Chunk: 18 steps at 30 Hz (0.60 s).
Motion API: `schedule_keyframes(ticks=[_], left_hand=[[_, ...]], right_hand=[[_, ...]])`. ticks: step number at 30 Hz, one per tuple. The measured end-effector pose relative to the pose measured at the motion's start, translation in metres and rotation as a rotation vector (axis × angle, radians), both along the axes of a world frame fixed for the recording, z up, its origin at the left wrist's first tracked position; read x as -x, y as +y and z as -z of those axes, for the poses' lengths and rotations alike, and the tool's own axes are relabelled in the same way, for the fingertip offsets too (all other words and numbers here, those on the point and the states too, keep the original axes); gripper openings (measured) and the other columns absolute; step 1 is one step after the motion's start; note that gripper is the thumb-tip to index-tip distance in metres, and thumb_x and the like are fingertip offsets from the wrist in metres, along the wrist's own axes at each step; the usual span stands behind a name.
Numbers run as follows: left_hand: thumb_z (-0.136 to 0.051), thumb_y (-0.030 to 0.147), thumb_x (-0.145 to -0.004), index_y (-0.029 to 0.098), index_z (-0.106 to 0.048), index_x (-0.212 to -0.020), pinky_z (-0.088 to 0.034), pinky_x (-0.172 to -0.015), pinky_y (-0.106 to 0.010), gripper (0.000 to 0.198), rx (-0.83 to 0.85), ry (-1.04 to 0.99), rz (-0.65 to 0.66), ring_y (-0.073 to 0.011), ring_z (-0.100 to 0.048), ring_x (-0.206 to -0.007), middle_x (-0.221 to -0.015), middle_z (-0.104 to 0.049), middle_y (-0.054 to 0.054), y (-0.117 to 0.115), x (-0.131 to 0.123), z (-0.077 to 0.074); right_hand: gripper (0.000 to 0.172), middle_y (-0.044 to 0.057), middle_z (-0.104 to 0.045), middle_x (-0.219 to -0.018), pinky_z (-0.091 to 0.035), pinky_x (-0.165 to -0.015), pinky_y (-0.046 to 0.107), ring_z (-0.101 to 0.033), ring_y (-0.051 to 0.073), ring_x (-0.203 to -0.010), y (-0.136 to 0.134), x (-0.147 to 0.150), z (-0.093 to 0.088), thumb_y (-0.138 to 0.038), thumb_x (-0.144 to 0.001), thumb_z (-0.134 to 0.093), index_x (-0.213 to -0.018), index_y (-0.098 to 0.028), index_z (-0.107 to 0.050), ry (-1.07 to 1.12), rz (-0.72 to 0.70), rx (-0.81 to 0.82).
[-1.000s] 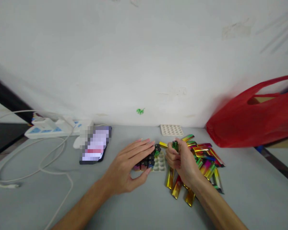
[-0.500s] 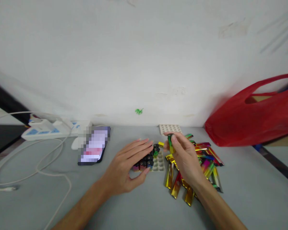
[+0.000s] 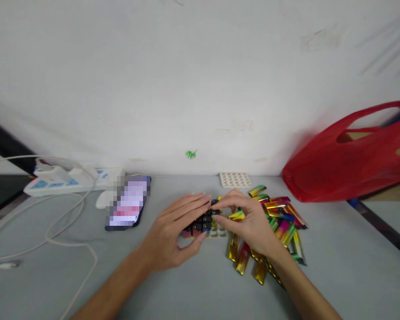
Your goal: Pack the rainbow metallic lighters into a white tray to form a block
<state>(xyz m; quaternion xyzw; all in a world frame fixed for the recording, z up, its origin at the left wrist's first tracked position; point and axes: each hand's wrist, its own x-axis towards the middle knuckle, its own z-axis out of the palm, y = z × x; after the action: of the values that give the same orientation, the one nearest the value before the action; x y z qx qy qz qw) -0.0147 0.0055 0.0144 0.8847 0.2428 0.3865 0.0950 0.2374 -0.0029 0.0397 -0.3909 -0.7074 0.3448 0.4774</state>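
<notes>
Several slim lighters with black ends up stand close together in a pale gridded tray. My left hand lies over their left side, its fingers stretched across the tops and the thumb apart in front. My right hand pinches the black end of one lighter at the right side of the group. That lighter's lower part is mostly hidden, so I cannot tell how deep it sits. Beside and under my right wrist lies a loose pile of shiny gold, red and green lighters.
A second pale gridded tray lies by the wall. A phone is at the left, near a white power strip and a looping white cable. A red bag stands at the right.
My right hand has moved left and down, bringing a green-gold lighter from above the pile to the standing group. My left hand has stayed over the group.
</notes>
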Motion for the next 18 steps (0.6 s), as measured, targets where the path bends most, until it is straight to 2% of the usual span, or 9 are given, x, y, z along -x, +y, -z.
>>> schedule_keyframes(ticks=[7, 18], left_hand=[[-0.069, 0.015, -0.099, 0.020, -0.056, -0.161, -0.046, -0.134, -0.054, 0.064, 0.000, 0.005, -0.008, -0.0295, -0.059, -0.154, -0.163, -0.065, -0.014, -0.0005, 0.0005, -0.0012], [-0.068, 0.013, -0.097, 0.024, -0.056, -0.163, -0.049, -0.131, -0.058, 0.068, 0.014, -0.004, -0.009, -0.0326, -0.062, -0.151, -0.160, -0.067, -0.014, -0.0013, -0.0016, -0.0036]], right_hand=[[0.019, 0.002, -0.080, -0.097, -0.053, -0.088, 0.041, -0.071, 0.023, -0.095, 0.0015, -0.0023, 0.0009, -0.013, -0.090, -0.086, -0.100, -0.029, -0.087, -0.015, 0.002, -0.077], [0.008, 0.004, -0.079, -0.100, -0.052, -0.088, 0.041, -0.070, 0.026, -0.097, -0.0005, -0.0007, -0.0017, -0.024, -0.095, -0.082, -0.100, -0.029, -0.084, -0.049, 0.063, -0.064]])
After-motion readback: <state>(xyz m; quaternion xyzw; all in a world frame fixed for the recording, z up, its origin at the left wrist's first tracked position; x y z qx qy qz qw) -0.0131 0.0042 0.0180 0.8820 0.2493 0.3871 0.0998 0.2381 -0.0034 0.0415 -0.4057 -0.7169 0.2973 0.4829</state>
